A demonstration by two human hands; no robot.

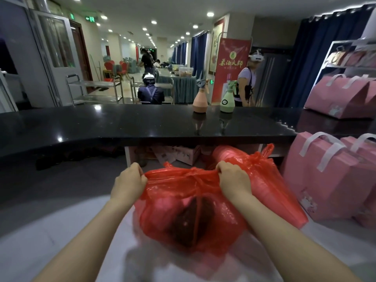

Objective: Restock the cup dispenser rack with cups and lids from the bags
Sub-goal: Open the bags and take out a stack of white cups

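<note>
red bag (189, 210): thin plastic, on the pale desk (61, 241), dark contents inside
left hand (128, 184): pinching the bag's top edge
right hand (234, 180): gripping bunched plastic at the top

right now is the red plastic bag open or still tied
Still tied: the red plastic bag has a bunched knot at its top, which the left hand and right hand grip either side.

The red bag (203, 192) is thin, crinkled, translucent plastic with a slight sheen. The black bench (122, 123) is polished, glossy stone, perhaps granite. The pink gift bags (325, 180) look matt.
</note>
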